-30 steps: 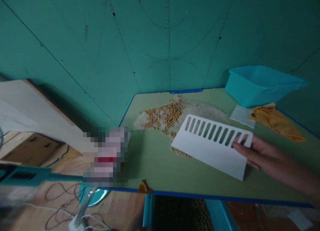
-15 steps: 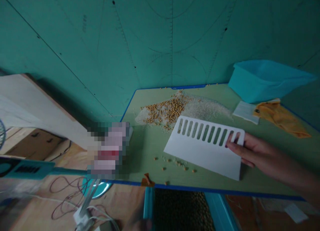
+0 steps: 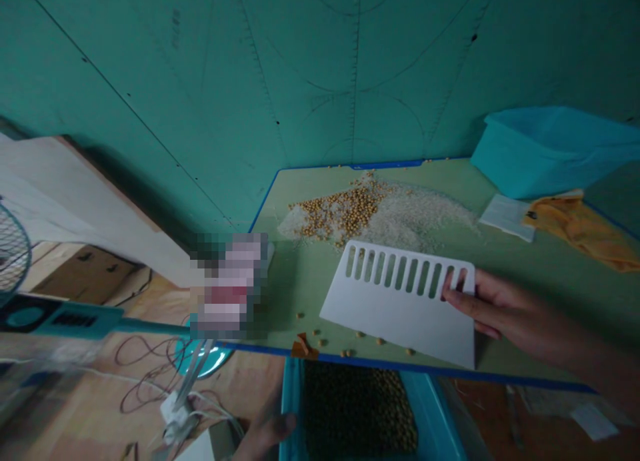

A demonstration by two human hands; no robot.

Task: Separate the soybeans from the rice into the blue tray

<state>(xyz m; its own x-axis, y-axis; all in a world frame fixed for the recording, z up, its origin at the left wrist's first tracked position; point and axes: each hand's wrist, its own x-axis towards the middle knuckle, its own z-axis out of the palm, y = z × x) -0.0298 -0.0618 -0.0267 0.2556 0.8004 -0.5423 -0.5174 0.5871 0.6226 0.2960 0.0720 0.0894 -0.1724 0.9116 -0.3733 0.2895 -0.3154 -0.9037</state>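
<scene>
My right hand (image 3: 500, 311) grips the right end of a white slotted scraper board (image 3: 395, 308), fingers through its end slots. The board leans on the green table (image 3: 300, 281) with its lower edge near the front rim. Several loose soybeans (image 3: 350, 351) lie along that edge. Farther back sits a pile of soybeans (image 3: 345, 211) mixed with white rice (image 3: 420, 218). Below the table's front edge a teal bin (image 3: 289, 408) holds soybeans. My left hand (image 3: 265, 434) shows at the bottom with its thumb against the bin's left wall, the other fingers hidden.
A blue tub (image 3: 550, 151) stands at the table's back right, with a yellow cloth (image 3: 585, 228) and a white paper (image 3: 507, 216) beside it. A green wall rises behind. Left of the table are a fan (image 3: 10, 248), cables (image 3: 150, 374) on the floor and a pixelated patch.
My right hand has dragged the board from the pile toward the front edge, carrying several beans along. My left hand has come into view at the bin.
</scene>
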